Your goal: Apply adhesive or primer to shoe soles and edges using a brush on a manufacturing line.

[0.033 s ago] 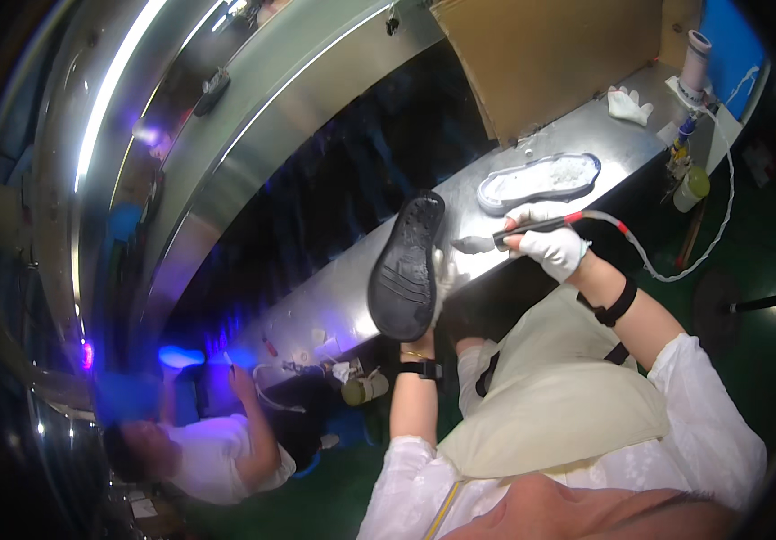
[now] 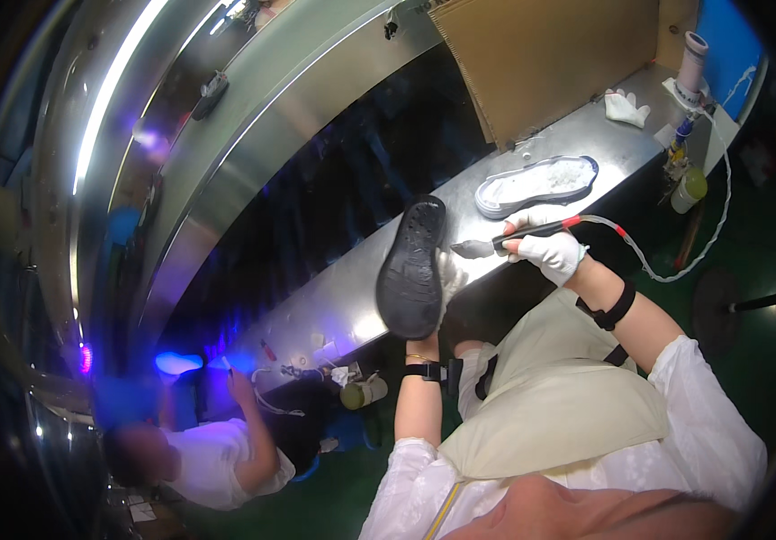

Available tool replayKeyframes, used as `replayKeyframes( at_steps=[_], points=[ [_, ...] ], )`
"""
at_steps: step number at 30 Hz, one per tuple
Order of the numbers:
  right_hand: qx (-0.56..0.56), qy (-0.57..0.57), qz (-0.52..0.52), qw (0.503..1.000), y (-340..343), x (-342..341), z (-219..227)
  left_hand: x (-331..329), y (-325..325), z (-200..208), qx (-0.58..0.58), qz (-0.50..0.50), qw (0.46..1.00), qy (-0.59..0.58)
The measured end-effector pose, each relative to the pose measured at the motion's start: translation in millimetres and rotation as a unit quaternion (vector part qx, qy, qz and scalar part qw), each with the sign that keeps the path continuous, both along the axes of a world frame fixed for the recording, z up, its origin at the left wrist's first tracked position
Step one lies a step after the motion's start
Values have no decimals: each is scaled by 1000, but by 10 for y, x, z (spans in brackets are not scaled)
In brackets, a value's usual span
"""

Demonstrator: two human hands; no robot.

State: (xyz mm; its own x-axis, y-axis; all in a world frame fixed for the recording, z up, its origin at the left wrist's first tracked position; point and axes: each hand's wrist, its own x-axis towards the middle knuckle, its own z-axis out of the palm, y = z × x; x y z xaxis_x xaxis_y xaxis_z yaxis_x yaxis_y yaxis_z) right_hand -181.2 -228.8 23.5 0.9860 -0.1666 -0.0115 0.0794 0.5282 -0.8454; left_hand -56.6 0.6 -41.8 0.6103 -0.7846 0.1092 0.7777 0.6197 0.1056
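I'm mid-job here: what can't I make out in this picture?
- Head view: most of the left hand, hidden behind the black sole, so its finger placement is unclear.
- Head view: the black sole's far face, turned away from the camera.
- Head view: what the co-worker's raised hand may hold, too small and blurred.
- Head view: the top of the cardboard, cut off by the upper edge.

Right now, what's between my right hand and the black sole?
The head view shows the brush tip between them, plus part of your left hand, showing past the black sole.
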Motion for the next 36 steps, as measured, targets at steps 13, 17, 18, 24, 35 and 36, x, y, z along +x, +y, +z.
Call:
replayKeyframes(
  at_steps=[13,17,18,24,35,36],
  points=[
    [-94,63,0,994,14,-7,-216,-134,-79,-505,260,-33,965,-24],
    [-41,24,-49,998,6,96,-82,-278,-168,-391,255,28,964,-65],
    [-12,12,-62,998,19,126,-49,-334,-210,-318,244,43,967,-58],
    [22,20,-104,994,154,137,125,-614,-384,158,268,102,954,-89],
    [-164,-92,-175,966,231,592,238,-838,-375,287,214,75,961,-159],
    [-203,-75,-180,959,252,606,255,-848,-378,286,221,77,961,-150]
  ],
)
